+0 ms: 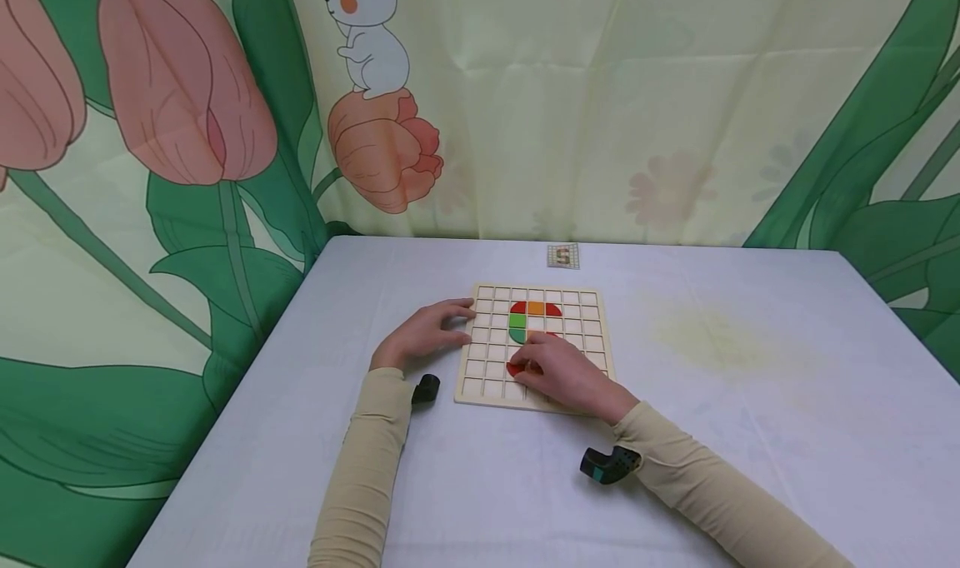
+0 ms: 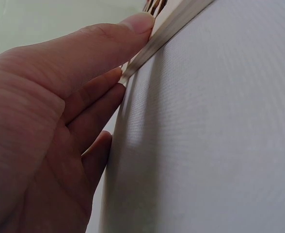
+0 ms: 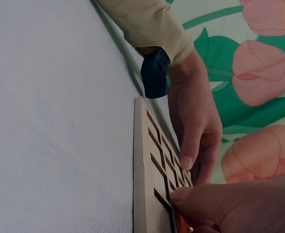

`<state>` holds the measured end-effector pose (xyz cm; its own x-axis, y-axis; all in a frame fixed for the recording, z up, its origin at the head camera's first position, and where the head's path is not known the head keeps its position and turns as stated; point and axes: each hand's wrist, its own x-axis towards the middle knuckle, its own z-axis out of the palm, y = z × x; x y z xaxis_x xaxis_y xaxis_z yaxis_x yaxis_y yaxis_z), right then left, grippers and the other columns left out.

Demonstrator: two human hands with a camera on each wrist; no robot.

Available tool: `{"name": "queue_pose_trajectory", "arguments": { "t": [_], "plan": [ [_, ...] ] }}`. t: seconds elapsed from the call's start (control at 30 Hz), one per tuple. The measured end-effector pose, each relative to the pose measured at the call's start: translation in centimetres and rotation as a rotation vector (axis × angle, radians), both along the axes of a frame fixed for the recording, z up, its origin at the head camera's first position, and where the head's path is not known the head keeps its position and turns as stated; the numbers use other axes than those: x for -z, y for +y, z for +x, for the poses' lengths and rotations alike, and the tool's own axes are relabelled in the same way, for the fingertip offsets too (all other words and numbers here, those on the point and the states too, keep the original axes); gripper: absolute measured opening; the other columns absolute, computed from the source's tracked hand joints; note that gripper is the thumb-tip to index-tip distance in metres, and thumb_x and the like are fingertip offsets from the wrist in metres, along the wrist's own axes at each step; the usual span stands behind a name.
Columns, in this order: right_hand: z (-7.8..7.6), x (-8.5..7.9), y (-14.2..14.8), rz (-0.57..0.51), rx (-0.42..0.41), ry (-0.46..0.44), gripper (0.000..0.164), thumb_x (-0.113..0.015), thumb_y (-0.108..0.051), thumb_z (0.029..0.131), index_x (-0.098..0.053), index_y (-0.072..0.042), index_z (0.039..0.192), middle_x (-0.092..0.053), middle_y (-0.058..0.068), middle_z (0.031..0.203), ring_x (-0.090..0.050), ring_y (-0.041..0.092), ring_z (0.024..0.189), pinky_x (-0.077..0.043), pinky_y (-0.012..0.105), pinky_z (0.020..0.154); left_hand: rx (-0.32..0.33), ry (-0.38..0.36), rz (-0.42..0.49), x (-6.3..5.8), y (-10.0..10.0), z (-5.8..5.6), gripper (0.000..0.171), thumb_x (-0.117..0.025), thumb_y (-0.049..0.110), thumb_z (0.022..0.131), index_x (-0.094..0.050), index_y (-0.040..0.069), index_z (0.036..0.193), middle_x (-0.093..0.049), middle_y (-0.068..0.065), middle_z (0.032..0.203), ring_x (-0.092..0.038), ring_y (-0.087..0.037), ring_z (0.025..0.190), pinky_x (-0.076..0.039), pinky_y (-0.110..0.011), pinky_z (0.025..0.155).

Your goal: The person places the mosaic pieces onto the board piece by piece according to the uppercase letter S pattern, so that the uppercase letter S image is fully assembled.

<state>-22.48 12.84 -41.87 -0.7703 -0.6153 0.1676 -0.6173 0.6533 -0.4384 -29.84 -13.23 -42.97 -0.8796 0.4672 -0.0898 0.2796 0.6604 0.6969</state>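
Note:
A wooden grid board (image 1: pixel 497 369) lies flat on the white-covered table. Coloured tiles sit in its cells: a row of red, orange (image 1: pixel 536 308) and red at the top, then a light green tile (image 1: pixel 517 321) and a dark green rounded one (image 1: pixel 517 335) below. My left hand (image 1: pixel 427 331) rests at the board's left edge, fingers fairly straight, with its thumb (image 2: pixel 137 23) on the rim. Over the lower middle cells, my right hand (image 1: pixel 562 372) pinches a red rounded tile (image 1: pixel 513 369) low at the board. That hand hides several cells and part of the tiles beneath it.
A small card (image 1: pixel 563 256) with a gridded coloured pattern lies behind the board near the table's far edge. Black wrist cameras (image 1: pixel 426 389) sit by both sleeves. A printed curtain (image 1: pixel 555 135) hangs behind the table (image 1: pixel 750 435).

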Motion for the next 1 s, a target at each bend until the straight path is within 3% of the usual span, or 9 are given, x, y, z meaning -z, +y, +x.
{"name": "queue_pose_trajectory", "arguments": {
  "t": [1.0],
  "plan": [
    [0.11, 0.08, 0.08, -0.013, 0.003, 0.007, 0.014, -0.072, -0.013, 0.088, -0.076, -0.010, 0.100, -0.062, -0.003, 0.092, -0.053, 0.010, 0.081, -0.048, 0.024, 0.069, -0.010, 0.002, 0.016, 0.11, 0.03, -0.02, 0.047, -0.073, 0.023, 0.089, -0.061, 0.011, 0.133, -0.040, 0.003, 0.153, -0.029, -0.018, 0.144, -0.025, -0.038, 0.117]
  ]
}}
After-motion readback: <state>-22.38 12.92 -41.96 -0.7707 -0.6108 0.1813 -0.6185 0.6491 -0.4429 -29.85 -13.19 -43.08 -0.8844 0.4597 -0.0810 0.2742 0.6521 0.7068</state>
